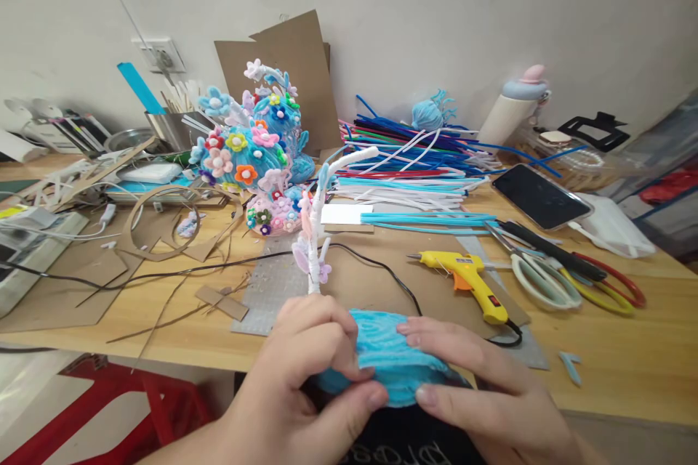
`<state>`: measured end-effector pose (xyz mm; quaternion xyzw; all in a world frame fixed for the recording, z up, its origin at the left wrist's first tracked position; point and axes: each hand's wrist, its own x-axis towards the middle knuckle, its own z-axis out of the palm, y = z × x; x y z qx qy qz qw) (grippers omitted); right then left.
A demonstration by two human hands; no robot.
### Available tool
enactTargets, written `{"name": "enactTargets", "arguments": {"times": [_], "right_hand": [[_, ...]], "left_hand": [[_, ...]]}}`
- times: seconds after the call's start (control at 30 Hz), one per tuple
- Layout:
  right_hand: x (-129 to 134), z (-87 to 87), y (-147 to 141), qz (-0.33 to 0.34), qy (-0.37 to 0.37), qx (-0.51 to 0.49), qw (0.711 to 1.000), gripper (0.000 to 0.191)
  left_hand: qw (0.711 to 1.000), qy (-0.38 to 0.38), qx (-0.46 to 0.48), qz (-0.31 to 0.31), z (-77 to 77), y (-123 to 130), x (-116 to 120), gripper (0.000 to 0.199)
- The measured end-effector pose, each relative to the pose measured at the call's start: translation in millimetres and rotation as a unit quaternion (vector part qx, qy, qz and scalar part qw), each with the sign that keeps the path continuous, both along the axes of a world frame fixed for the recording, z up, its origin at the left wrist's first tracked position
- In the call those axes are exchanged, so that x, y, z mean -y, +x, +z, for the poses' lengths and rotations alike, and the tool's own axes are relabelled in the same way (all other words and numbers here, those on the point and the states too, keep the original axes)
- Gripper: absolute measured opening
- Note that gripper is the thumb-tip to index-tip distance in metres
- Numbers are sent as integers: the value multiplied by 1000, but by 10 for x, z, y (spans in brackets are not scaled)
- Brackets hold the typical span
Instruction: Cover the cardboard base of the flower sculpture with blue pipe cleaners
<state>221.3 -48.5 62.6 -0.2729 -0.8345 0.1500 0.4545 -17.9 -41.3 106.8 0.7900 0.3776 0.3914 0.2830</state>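
A light blue fuzzy piece [400, 356] is held between both hands at the table's front edge. My left hand [316, 370] grips its left side, thumb and fingers pinched on it. My right hand [491, 385] grips the right side, fingertips on top and thumb at the lower edge. Behind my left hand rises a white wrapped stem [315, 225] with pink, purple and blue petals; its lower end is hidden by the fingers.
A yellow glue gun [469, 276] lies on cardboard at the right, beside scissors [545, 280] and a phone [542, 196]. Pipe cleaners [403, 185] are heaped behind. A flowered blue figure [256, 152] stands at the back left. A black cable [207, 265] crosses the table.
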Motion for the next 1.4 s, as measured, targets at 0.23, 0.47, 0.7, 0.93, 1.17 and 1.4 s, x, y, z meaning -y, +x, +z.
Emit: {"name": "enactTargets", "arguments": {"times": [0.23,0.47,0.7,0.93,1.17,1.4], "right_hand": [[-14,-32,-18,40,12,7,999,22],[-46,-74,-3,29,7,-10,1000,29],[-72,-123,18,35,-33,-38,998,41],[3,-375,133,55,-69,-92,992,45],[99,-601,297,79,-148,-173,971,33],[107,-612,349,-47,-236,-223,944,14]], "left_hand": [[1000,-6,-8,-20,44,3,10,17],[959,271,-74,-25,-168,-80,-81,19],[947,307,-94,-16,-219,-39,-107,17],[976,208,42,51,-723,-255,-105,71],[980,172,9,98,-1073,-286,-109,23],[957,272,-12,99,-1025,-378,-72,30]]}}
